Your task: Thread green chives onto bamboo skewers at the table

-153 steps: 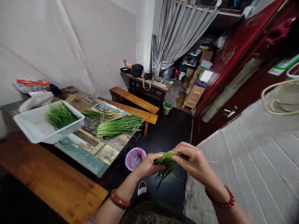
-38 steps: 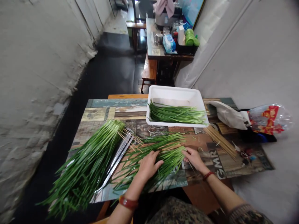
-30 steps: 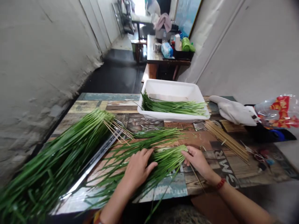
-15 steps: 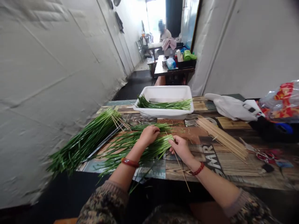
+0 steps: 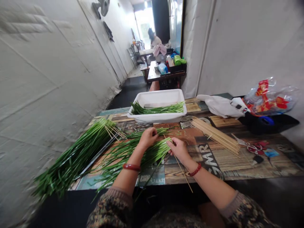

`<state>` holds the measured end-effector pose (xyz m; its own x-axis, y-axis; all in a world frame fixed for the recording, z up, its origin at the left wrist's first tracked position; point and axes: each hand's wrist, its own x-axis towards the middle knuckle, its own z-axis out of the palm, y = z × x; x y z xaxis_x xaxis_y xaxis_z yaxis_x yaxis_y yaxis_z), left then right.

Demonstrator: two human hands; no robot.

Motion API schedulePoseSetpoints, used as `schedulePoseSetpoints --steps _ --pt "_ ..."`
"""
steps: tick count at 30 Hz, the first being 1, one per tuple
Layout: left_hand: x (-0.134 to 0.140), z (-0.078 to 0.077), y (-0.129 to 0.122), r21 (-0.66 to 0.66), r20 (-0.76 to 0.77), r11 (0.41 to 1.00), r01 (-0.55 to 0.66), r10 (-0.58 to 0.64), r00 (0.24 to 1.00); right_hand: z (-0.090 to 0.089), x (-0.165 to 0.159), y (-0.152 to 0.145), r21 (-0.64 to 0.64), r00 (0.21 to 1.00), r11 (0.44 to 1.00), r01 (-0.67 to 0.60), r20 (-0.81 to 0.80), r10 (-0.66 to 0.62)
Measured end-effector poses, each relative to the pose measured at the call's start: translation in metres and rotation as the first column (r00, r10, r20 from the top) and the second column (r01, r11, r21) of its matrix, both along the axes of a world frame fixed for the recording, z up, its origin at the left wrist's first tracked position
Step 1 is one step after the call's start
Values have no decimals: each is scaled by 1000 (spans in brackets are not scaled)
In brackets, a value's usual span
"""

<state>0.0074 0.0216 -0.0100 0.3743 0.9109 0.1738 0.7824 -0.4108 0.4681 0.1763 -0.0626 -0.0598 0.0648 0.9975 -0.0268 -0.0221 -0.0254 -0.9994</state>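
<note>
Garlic chives (image 5: 118, 161) lie fanned across the table, with their pale cut ends towards the right. My right hand (image 5: 180, 151) is closed at those ends, gripping chives, and a thin bamboo skewer (image 5: 183, 172) slants from it past the table's front edge. Over the upper side of the same bunch, my left hand (image 5: 149, 137) has its fingers curled together; what they pinch, if anything, is hidden. Beyond both hands, a white plastic tub (image 5: 161, 119) holds more chives (image 5: 161, 108).
To the left lies a big heap of chives (image 5: 78, 155) with several skewers (image 5: 115, 130) on its ends. A pile of bamboo skewers (image 5: 216, 136), scissors (image 5: 251, 147), a white cloth bag (image 5: 218, 106) and a plastic bag (image 5: 268, 98) are on the right. A person (image 5: 155, 39) sits far back.
The view has turned slightly right, so the table's things appear shifted left. Both hands stay at the same chives, with the left hand slightly lifted and its fingers more tightly curled.
</note>
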Motion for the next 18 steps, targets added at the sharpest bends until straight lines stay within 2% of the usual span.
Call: schedulePoseSetpoints --steps 2,3,5,6,9,12,15,18 --pt "-5 2 -2 -27 151 1000 5 -1 989 1 0 0 -5 1000 1000 3 -21 -3" --pt "-8 3 -5 -75 275 997 29 -7 961 2 0 0 -9 999 1000 2 -38 -3" --pt "-13 5 -13 -198 524 974 110 10 852 6 1 -1 -23 997 1000 -8 -73 6" --pt "-16 7 -17 -247 600 959 142 36 799 9 1 -1 -29 996 999 -19 -85 16" --pt "-20 13 -28 -332 684 930 157 123 719 21 1 3 -18 996 997 -72 -58 71" --pt "-16 19 -27 -375 735 913 163 185 653 36 0 15 133 991 984 -120 73 111" --pt "-9 22 -18 -369 771 913 176 195 606 46 0 29 340 966 929 -147 250 62" --pt "-3 21 -8 -358 782 913 198 177 598 45 0 37 405 945 905 -131 326 -8"
